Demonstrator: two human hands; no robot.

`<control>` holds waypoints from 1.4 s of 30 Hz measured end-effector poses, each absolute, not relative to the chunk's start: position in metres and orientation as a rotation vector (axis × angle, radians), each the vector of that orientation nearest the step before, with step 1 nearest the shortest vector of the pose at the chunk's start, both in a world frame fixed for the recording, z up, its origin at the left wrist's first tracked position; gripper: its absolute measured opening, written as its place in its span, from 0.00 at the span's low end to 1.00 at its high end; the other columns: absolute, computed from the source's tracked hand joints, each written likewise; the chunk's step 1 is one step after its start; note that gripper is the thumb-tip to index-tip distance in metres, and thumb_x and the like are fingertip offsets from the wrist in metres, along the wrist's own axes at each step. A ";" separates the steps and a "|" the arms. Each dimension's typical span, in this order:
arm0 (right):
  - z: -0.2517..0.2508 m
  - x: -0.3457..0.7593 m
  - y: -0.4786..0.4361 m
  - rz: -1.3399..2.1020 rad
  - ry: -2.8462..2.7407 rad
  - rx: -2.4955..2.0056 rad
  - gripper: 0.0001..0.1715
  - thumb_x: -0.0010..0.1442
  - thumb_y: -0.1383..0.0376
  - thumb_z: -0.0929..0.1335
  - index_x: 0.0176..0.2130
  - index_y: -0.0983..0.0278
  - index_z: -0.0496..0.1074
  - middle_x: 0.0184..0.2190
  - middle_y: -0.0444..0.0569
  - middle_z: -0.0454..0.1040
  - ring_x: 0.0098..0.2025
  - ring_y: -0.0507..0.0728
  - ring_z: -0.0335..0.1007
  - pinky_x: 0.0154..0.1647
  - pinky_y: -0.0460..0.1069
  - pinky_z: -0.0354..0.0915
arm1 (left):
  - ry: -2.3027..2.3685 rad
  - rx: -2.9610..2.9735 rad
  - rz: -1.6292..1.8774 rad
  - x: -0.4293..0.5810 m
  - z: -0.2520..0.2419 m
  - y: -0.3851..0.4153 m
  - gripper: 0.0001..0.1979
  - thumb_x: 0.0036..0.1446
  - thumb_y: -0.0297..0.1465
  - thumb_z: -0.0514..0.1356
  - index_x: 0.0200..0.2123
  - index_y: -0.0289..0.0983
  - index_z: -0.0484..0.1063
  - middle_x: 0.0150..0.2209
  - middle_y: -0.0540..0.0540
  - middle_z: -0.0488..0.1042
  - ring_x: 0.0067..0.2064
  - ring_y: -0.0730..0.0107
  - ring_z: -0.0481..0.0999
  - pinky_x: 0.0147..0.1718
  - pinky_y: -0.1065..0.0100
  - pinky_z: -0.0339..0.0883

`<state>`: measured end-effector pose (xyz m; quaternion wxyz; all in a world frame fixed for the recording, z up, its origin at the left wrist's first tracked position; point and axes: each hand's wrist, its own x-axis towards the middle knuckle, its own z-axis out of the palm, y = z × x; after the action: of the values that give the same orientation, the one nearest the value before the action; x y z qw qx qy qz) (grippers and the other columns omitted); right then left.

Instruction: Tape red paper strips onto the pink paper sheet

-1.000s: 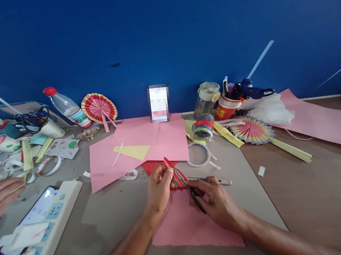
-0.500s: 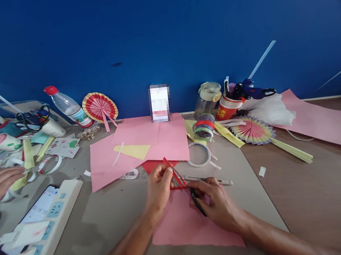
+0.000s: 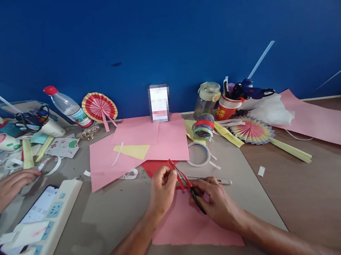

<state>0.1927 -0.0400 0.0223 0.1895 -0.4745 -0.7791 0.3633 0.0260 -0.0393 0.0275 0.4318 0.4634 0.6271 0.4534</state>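
Note:
Between thumb and fingers, my left hand (image 3: pixel 163 185) pinches a narrow strip of red paper (image 3: pixel 180 180). My right hand (image 3: pixel 216 195) grips black-handled scissors (image 3: pixel 198 201), whose blades point up and left along the strip. Whether the blades are closed on the paper is hard to make out. Beneath both hands lies a pink sheet (image 3: pixel 187 231) with a red edge at its top. A red paper piece (image 3: pixel 156 168) shows just beyond my left hand, partly under other pink sheets (image 3: pixel 109 158). A utility knife (image 3: pixel 224 182) rests behind my right hand.
A roll of tape (image 3: pixel 198 154) lies beyond my hands, near stacked coloured tapes (image 3: pixel 203 126). Paper fans (image 3: pixel 99 107) and a red cup (image 3: pixel 226 106) stand farther back. At left are a power strip (image 3: pixel 56 228), a phone (image 3: pixel 41 204) and another person's hand (image 3: pixel 12 186).
My left hand has shifted slightly right, closer to the scissors, and the strip's lower end has moved left of the blades. The other person's hand has moved right, toward a white ring of tape.

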 end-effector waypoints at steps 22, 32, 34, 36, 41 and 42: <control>0.025 0.192 -0.040 1.044 -2.187 -1.385 0.06 0.56 0.66 0.63 0.30 0.61 0.70 0.23 0.44 0.72 0.31 0.56 0.64 0.37 0.50 0.59 | 1.573 1.223 1.096 0.026 0.028 -0.043 0.14 0.57 0.36 0.53 0.21 0.39 0.55 0.19 0.56 0.54 0.23 0.76 0.55 0.23 0.72 0.51; 0.025 0.193 -0.038 1.033 -2.176 -1.371 0.07 0.56 0.66 0.63 0.30 0.60 0.71 0.22 0.44 0.72 0.30 0.56 0.63 0.38 0.51 0.59 | 1.577 1.168 1.107 0.027 0.030 -0.041 0.15 0.55 0.36 0.54 0.20 0.39 0.56 0.18 0.56 0.56 0.22 0.76 0.57 0.22 0.73 0.51; 0.025 0.193 -0.037 1.028 -2.178 -1.371 0.07 0.56 0.66 0.64 0.30 0.60 0.71 0.22 0.43 0.72 0.29 0.55 0.63 0.38 0.51 0.59 | 1.573 1.154 1.113 0.028 0.030 -0.041 0.14 0.55 0.36 0.54 0.20 0.39 0.56 0.18 0.56 0.56 0.22 0.76 0.57 0.22 0.73 0.52; 0.024 0.194 -0.037 1.024 -2.180 -1.367 0.07 0.56 0.67 0.63 0.30 0.60 0.71 0.22 0.43 0.72 0.29 0.55 0.63 0.38 0.52 0.58 | 1.566 1.140 1.115 0.028 0.030 -0.040 0.14 0.55 0.37 0.55 0.21 0.39 0.57 0.18 0.56 0.57 0.22 0.76 0.57 0.22 0.73 0.52; 0.021 0.198 -0.032 0.970 -2.177 -1.368 0.08 0.56 0.67 0.62 0.33 0.61 0.71 0.23 0.43 0.72 0.28 0.55 0.63 0.38 0.51 0.58 | 1.554 1.102 1.123 0.026 0.030 -0.039 0.14 0.54 0.37 0.56 0.20 0.38 0.58 0.17 0.56 0.57 0.21 0.77 0.57 0.21 0.73 0.50; 0.021 0.199 -0.029 0.938 -2.177 -1.386 0.08 0.56 0.67 0.62 0.33 0.61 0.71 0.23 0.43 0.72 0.28 0.55 0.63 0.38 0.51 0.58 | 1.551 1.091 1.127 0.026 0.030 -0.039 0.14 0.54 0.37 0.56 0.20 0.38 0.58 0.17 0.56 0.57 0.21 0.77 0.57 0.21 0.73 0.49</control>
<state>0.1990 -0.0293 0.0209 0.1965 -0.4948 -0.7774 0.3350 0.0258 -0.0386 0.0300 0.4510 0.4414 0.6276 0.4559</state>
